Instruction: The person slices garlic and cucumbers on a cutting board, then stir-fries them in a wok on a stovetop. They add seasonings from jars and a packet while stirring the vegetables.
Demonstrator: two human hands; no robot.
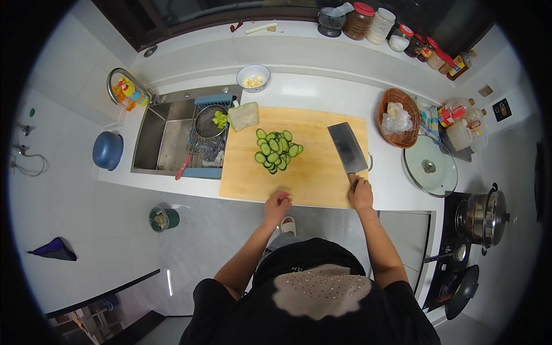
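Observation:
A wooden cutting board lies before me on the white counter. Sliced cucumber is heaped left of its middle. My right hand is at the board's front right and grips the wooden handle of a Chinese cleaver, whose broad blade lies flat on the wood, pointing away from me. Over the board's front edge hovers my left hand, its fingers loosely curled with nothing visible in them. A pale cloth-like piece with a green edge rests on the board's far left corner.
To the left are a steel sink and a dish rack with a strainer. Behind the board stands a bowl of garlic. On the right are a wicker basket, a glass lid and a steel pot on the stove.

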